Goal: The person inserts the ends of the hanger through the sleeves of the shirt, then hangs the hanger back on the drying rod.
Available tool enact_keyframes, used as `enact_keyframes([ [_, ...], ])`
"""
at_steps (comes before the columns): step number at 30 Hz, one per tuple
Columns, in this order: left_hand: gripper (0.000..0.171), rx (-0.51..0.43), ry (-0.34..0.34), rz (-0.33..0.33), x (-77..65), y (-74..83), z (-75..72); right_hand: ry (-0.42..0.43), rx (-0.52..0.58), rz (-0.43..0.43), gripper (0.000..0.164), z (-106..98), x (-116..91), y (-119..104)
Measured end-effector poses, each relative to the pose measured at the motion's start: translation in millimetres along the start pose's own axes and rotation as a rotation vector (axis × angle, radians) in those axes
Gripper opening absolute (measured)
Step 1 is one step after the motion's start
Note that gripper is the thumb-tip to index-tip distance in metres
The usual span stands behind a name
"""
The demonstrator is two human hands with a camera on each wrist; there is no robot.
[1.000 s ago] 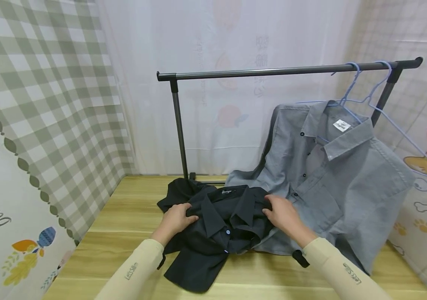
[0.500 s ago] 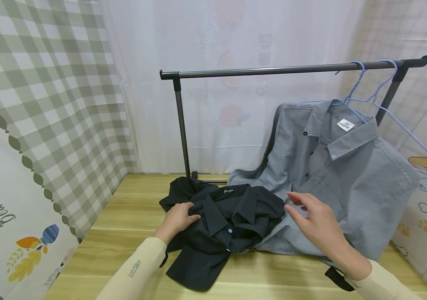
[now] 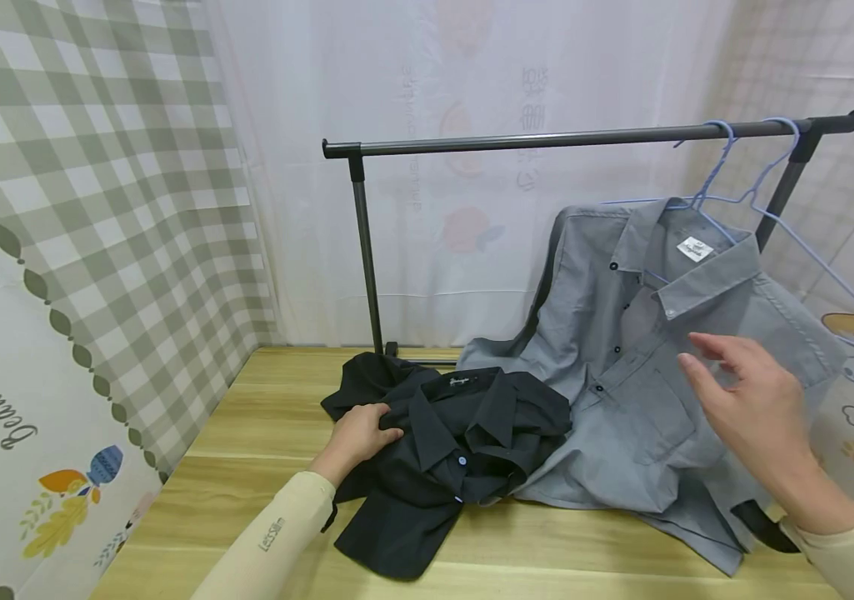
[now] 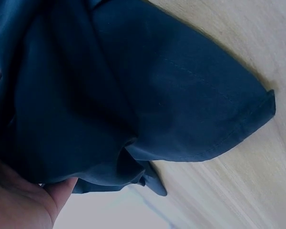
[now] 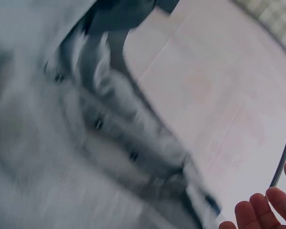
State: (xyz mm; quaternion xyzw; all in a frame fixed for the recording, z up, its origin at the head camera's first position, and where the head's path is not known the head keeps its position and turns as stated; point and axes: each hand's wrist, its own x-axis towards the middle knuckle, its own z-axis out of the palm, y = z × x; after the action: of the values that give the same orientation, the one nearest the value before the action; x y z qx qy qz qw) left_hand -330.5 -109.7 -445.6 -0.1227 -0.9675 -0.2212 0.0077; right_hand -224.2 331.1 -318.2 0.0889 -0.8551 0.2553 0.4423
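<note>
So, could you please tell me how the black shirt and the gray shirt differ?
The black shirt lies bunched on the table, while the gray shirt hangs on a blue hanger. The left hand grips the black shirt; neither hand grips the gray shirt. The black shirt shows a pale button, the gray shirt dark buttons. Both have collars.

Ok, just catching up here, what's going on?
A person is handling shirts at a wood-grain table. Their left hand holds the black collared shirt, which lies rumpled on the tabletop, collar up. Their right hand holds nothing and hovers in front of the gray button-up shirt. That one hangs on a blue hanger from the rack's rail, with a second blue hanger hooked next to it.
</note>
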Motion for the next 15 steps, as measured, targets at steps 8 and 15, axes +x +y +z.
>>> enact_keyframes([
  [8, 0.052, 0.012, -0.010, -0.001, 1.3, -0.5, 0.8, 0.053, -0.162, 0.151, 0.035, -23, 26, 24],
  [15, 0.051, 0.020, -0.010, 0.006, 3.2, -1.3, 2.8, 0.109, -0.190, 0.281, 0.041, -49, 57, 37],
])
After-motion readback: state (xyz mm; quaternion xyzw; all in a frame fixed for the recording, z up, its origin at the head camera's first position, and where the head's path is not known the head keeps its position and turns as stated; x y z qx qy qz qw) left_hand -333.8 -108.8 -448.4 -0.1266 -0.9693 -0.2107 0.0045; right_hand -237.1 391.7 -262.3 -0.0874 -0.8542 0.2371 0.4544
